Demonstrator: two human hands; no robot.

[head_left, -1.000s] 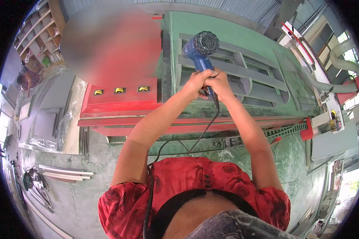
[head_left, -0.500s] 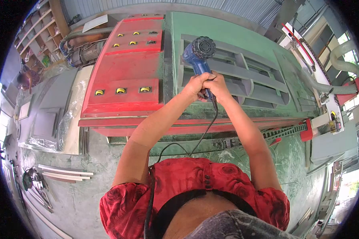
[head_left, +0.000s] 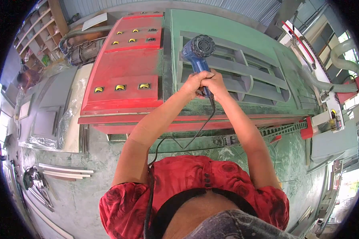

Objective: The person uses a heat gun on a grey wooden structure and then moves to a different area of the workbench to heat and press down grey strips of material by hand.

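Observation:
A blue heat gun (head_left: 197, 59) with a black vented rear end points away from me, over the near left part of a grey slatted frame (head_left: 263, 77). My left hand (head_left: 194, 85) is closed round its handle. From the other side my right hand (head_left: 216, 84) wraps the same handle, and the fingers of both hands overlap. The nozzle is hidden behind the tool's body. A black cord (head_left: 201, 129) hangs from the handle's bottom and loops back past my left arm. The frame lies flat on a green machine bed (head_left: 227, 24).
To the left of the bed is a red machine cover (head_left: 131, 65) with yellow-and-black rollers. Grey panels (head_left: 52, 103) are stacked further left, with strips (head_left: 66, 171) on the floor. A hose (head_left: 319, 81) and a red-and-white rail (head_left: 303, 44) stand right. Someone's arm (head_left: 28, 79) shows far left.
The heat gun and both hands have shifted very slightly left and up in the view. The cord's loop has swung left and sags lower. Both hands keep their grip.

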